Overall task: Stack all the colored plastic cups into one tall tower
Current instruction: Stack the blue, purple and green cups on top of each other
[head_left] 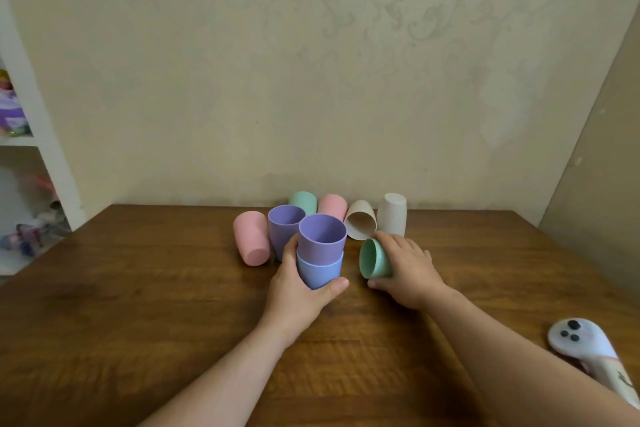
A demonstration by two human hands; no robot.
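Note:
A purple cup (322, 236) sits nested in a blue cup (318, 272), and my left hand (298, 291) grips the blue one on the wooden table (138, 288). My right hand (405, 270) holds a green cup (372, 258) tipped on its side, mouth facing left. Behind stand another purple cup (282, 225), upright and open, a pink cup (251, 237) upside down, a second green cup (304, 202), a second pink cup (333, 205), a beige cup (360, 224) lying with its mouth toward me, and a white cup (392, 213) upside down.
A white controller (585, 347) lies at the table's right edge near my right forearm. A white shelf (38, 135) with toys stands at the left. The patterned wall (311, 80) rises just behind the cups.

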